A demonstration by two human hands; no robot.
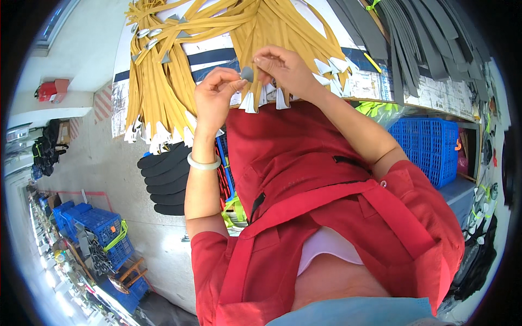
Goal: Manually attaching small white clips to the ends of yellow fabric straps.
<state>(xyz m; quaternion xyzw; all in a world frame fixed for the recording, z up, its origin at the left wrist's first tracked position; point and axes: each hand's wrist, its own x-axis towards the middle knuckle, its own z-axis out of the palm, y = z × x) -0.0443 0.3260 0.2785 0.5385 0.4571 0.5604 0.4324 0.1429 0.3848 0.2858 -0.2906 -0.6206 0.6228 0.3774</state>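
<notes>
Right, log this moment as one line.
left hand: pinching small grey piece | right hand: close beside it | on table: yellow strips with white ends

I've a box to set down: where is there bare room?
The tabletop has a small bare patch at right, between the white tips and grey straps. The floor looks roomier, between the black stack and blue baskets. Yellow strips crowd the table around the left hand and right hand.

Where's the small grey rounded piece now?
Head view, upper middle: the small grey rounded piece is pinched by the left hand, just left of the right hand, over long mustard-yellow strips.
</notes>
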